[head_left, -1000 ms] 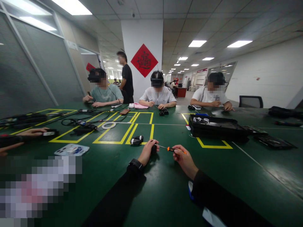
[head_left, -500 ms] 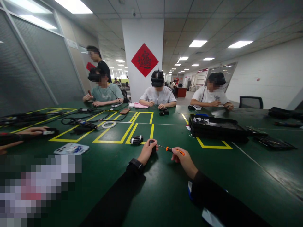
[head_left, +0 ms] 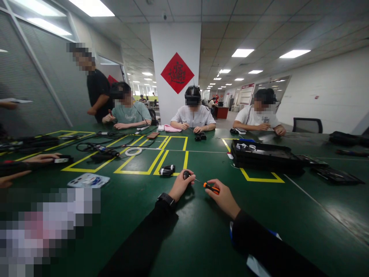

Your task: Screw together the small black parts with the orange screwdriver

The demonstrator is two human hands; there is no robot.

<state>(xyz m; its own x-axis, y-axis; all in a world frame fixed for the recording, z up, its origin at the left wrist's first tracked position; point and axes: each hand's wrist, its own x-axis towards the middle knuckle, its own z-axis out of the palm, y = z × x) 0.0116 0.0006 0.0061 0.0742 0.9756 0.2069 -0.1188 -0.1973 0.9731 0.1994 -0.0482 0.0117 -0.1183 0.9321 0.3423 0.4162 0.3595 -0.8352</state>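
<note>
My left hand (head_left: pixel 181 184) is closed around a small black part (head_left: pixel 186 174), most of it hidden by the fingers. My right hand (head_left: pixel 221 195) grips a screwdriver (head_left: pixel 211 188) with an orange and black handle. Its thin metal shaft points left at the black part; whether the tip touches it I cannot make out. Just beyond my left hand, a black cylindrical piece with white bands (head_left: pixel 167 170) lies on the green table (head_left: pixel 201 231).
A black open case (head_left: pixel 265 156) holding small white pieces stands at the right, with dark panels (head_left: pixel 334 175) beside it. Cables (head_left: pixel 103 150), a white ring (head_left: pixel 133 152) and a phone (head_left: pixel 88 180) lie at the left. Another person's hand (head_left: pixel 44 158) rests there. Several people sit opposite.
My right hand has shifted its grip forward along the screwdriver handle, and the handle now points slightly differently. My left hand still holds the black part. A standing person in the background has moved left.
</note>
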